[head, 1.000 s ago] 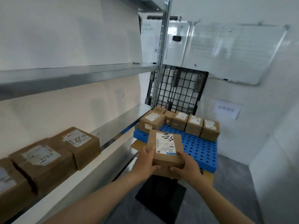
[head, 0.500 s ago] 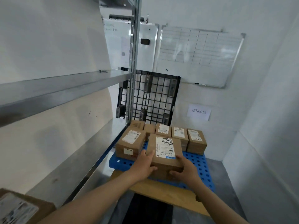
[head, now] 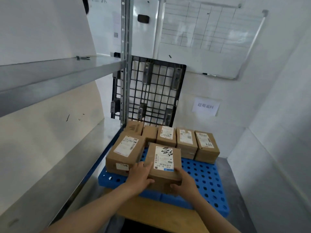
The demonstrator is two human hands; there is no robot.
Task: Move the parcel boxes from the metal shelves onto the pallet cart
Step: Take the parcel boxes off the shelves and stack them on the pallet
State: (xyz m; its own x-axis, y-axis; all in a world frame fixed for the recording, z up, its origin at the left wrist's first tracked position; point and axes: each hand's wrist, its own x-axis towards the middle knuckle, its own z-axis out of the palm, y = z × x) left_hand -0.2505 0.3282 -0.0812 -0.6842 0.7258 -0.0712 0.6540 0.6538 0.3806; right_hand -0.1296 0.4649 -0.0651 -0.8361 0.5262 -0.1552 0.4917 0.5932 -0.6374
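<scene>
I hold a brown parcel box (head: pixel 163 163) with a white label low over the blue perforated pallet (head: pixel 203 180). My left hand (head: pixel 140 175) grips its near left corner and my right hand (head: pixel 184 184) grips its near right edge. Whether the box touches the pallet I cannot tell. A larger labelled box (head: pixel 125 151) sits on the pallet just to its left. Behind them stands a row of several parcel boxes (head: pixel 186 142). The metal shelves (head: pixel 55 73) run along my left with no boxes on the parts in view.
A black plastic grid pallet (head: pixel 151 91) leans upright against the back wall behind the shelf post (head: pixel 126 64). A wooden board (head: pixel 156 214) lies under the blue pallet's near edge. A whiteboard (head: pixel 208 34) hangs on the back wall, and a white wall closes the right side.
I have walked forward along the shelves towards the pallet. The held box has gone from in front of the pallet to low over it, beside the larger box. The shelf boxes have left view.
</scene>
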